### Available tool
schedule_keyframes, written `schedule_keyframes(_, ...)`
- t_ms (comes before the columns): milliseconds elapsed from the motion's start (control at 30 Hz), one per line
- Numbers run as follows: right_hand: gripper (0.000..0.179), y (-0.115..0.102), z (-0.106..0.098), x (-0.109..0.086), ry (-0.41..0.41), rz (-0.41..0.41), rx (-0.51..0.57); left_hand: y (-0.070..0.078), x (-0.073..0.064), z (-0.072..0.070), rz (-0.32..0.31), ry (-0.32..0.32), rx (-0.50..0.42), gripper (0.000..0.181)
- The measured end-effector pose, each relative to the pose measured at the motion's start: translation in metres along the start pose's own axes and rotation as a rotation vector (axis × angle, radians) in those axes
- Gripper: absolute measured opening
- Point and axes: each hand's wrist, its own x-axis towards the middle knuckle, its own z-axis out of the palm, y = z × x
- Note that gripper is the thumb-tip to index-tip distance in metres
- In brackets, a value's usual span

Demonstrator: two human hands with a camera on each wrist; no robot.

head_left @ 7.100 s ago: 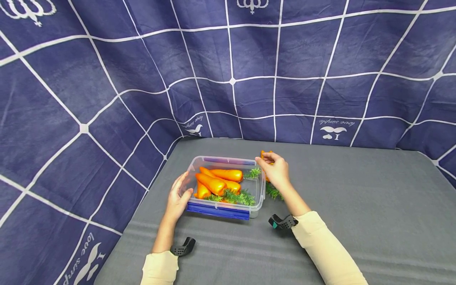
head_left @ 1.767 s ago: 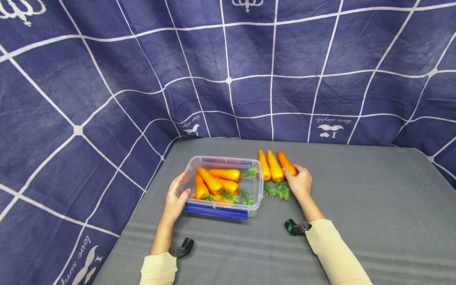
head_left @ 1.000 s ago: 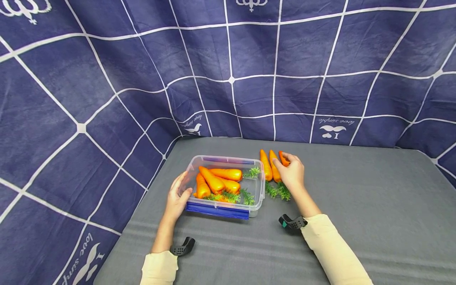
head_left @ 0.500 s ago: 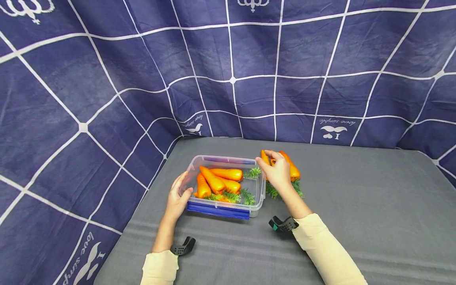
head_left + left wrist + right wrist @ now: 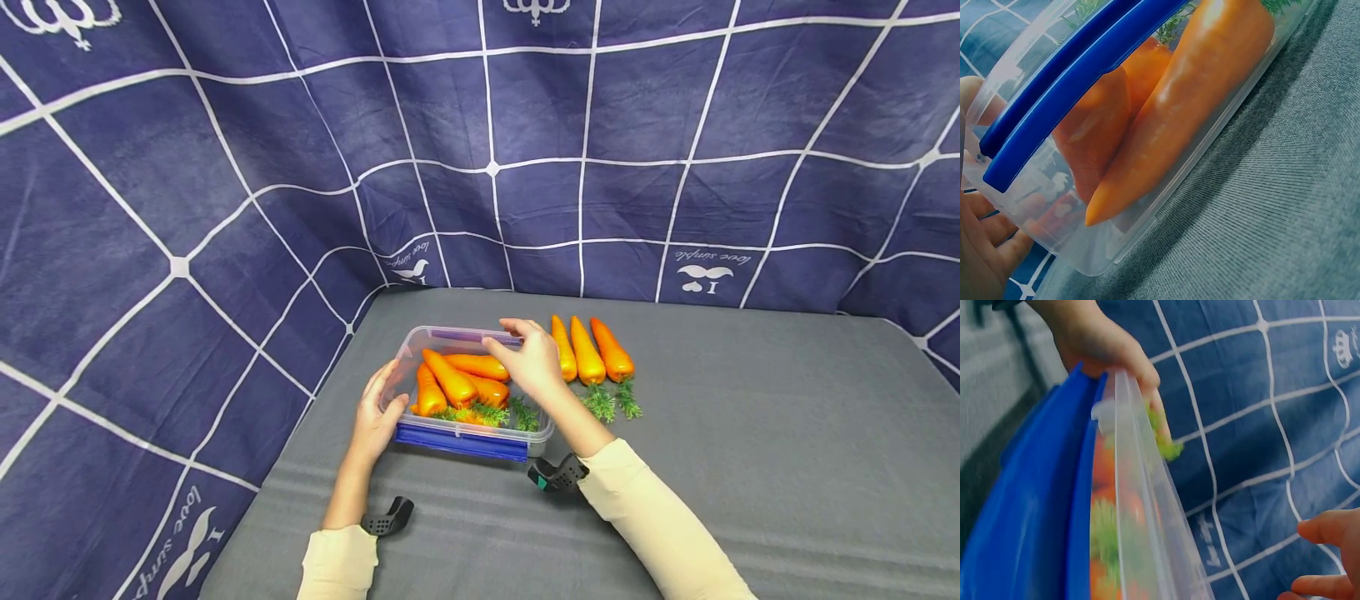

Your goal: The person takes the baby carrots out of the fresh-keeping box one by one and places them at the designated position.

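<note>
My left hand (image 5: 372, 425) grips the left end of a clear plastic food container (image 5: 459, 442) with blue latches, thumb near its rim. Inside lie several orange carrots (image 5: 453, 382) with green tops; in the left wrist view one carrot (image 5: 1179, 119) shows through the clear wall beneath a blue latch (image 5: 1072, 94). My right hand (image 5: 534, 360) hovers over the container's right end, thumb and fingers apart and nothing between them. In the right wrist view its fingers (image 5: 1329, 528) reach in from the right edge, apart from the container.
Three carrots (image 5: 587, 352) lie side by side on the grey cloth just right of the container, tips pointing away and leafy tops (image 5: 600, 404) toward me. A blue curtain (image 5: 637, 150) with white grid lines hangs behind and along the left side.
A third carrot now lies at the right, where only the others showed at first. My right hand has let go of it and moved left over the container; my left hand has stayed put.
</note>
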Motion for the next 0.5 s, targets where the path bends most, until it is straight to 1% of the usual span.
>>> schedule_keyframes(133, 0.047, -0.008, 0.015, 0.001, -0.104, 0.005, 0.002, 0.018, 0.000, 0.002, 0.012, -0.007, -0.011, 0.054)
schedule_keyframes(200, 0.048, -0.009, 0.023, 0.002, -0.156, 0.015, 0.017, 0.026, 0.000, 0.003, 0.009, -0.011, -0.001, 0.053)
schedule_keyframes(367, 0.048, -0.011, 0.040, 0.002, -0.232, 0.042, -0.027, 0.030, 0.000, 0.004, -0.004, -0.018, 0.000, 0.053)
schedule_keyframes(467, 0.047, -0.010, 0.049, 0.001, -0.272, 0.034, -0.085, 0.028, 0.000, 0.004, 0.005, -0.010, 0.002, 0.053)
schedule_keyframes(500, 0.047, -0.009, 0.052, 0.001, -0.290, 0.031, -0.109, 0.023, 0.000, 0.003, 0.008, -0.008, -0.001, 0.054)
